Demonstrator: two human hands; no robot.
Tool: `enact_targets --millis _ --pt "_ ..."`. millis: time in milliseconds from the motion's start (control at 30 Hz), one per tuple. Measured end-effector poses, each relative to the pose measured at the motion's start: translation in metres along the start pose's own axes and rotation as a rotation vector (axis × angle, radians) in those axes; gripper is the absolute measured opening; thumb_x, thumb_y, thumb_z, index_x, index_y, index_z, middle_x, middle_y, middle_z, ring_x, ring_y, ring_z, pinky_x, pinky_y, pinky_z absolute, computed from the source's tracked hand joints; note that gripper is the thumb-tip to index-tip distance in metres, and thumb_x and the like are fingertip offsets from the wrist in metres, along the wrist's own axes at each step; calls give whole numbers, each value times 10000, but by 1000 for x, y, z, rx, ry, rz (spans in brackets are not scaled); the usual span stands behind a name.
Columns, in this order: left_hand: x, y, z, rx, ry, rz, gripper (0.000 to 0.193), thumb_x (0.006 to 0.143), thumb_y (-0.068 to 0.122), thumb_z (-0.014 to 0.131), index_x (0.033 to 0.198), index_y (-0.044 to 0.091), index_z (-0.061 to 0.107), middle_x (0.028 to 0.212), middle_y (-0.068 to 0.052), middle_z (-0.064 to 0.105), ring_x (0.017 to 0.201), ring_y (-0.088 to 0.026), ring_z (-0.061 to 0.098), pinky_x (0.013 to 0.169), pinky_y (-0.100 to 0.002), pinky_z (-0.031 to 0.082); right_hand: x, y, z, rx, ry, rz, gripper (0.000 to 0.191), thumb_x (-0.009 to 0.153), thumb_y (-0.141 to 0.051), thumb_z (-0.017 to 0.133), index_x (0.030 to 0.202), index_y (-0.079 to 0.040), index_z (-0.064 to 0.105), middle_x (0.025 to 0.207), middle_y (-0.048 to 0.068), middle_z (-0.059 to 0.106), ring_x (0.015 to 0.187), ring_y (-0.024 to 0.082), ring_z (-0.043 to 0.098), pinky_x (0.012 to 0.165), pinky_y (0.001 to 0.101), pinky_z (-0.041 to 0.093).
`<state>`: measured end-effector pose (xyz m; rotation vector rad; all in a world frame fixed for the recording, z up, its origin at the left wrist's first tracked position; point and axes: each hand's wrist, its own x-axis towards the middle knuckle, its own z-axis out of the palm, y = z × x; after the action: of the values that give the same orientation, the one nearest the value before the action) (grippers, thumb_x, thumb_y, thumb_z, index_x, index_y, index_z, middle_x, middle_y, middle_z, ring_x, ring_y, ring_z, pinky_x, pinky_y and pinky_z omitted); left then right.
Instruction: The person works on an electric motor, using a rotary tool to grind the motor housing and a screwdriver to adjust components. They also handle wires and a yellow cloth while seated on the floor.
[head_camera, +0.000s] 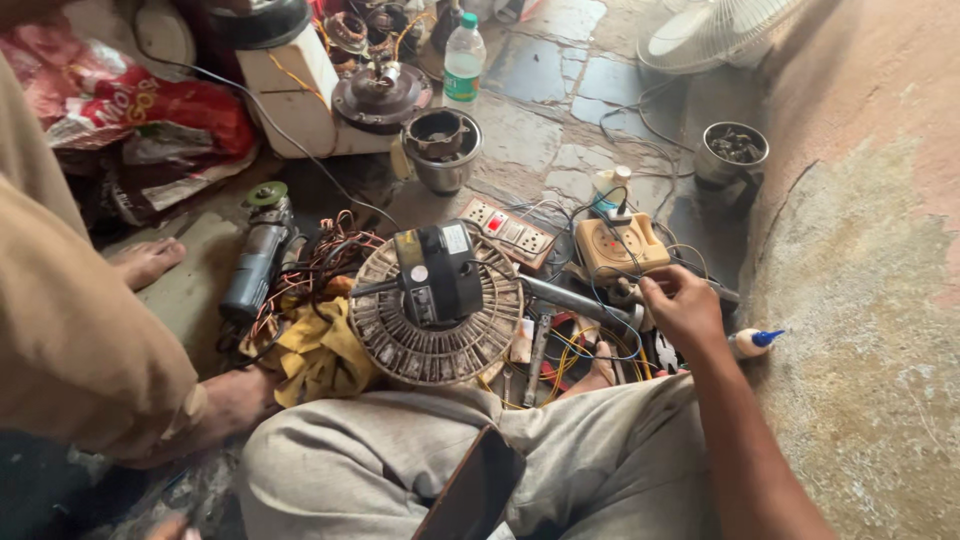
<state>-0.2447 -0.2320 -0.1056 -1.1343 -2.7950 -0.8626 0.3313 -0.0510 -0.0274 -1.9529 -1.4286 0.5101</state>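
Head view showed my right hand reaching out past my knee, fingers curled together on what looked like a thin blue wire, though the tangle made that hard to confirm. It sat just beside the tan socket box and right of the fan motor, which lay on the floor before my legs with a yellow rag and a grinder to its left. My left hand barely showed at the bottom edge, so I could not tell how its fingers were set.
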Motion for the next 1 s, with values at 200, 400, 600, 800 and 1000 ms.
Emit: enact_targets --millis 200,400,600,800,1000 --pt "-1 38 -19 190 -70 145 397 870 86 699 1261 55 634 1196 -140 674 1107 -286 646 1038 -423 491 24 -2 30 -232 -140 31 274 914 -238 710 1153 -115 762 1078 131 771 963 265 750 878 389 564" --pt "-12 138 -29 -199 -75 767 458 835 141 744 1280 113 639 1200 -129 676 1093 -339 643 1003 -472 482 22 -29 71 -396 -373 -272 336 903 -95 614 1214 -146 729 1155 166 725 1116 349 677 968 452 524" --pt "19 272 -1 -321 -322 897 574 879 267 756 1375 63 551 1324 -161 602 1260 -373 552 1041 -460 454 26 -36 94 -545 -465 -371 478 833 -137 685 1302 -168 598 1181 139 676 1173 353 612 996 470 501" --pt "54 328 42 -324 -499 1003 616 840 416 776 1337 86 625 1459 -125 578 1383 -324 492 1156 -422 370 40 -33 104 -669 -577 -195 525 777 -342 847 1190 -127 603 1217 111 667 1216 325 601 1016 463 499" --pt "70 358 54 -47 -974 684 829 699 716 677 1313 158 680 1239 -133 730 1167 -307 690 996 -418 522 48 -22 103 -388 -377 -13 405 750 -126 771 1130 -112 633 970 164 732 948 349 732 847 468 560"
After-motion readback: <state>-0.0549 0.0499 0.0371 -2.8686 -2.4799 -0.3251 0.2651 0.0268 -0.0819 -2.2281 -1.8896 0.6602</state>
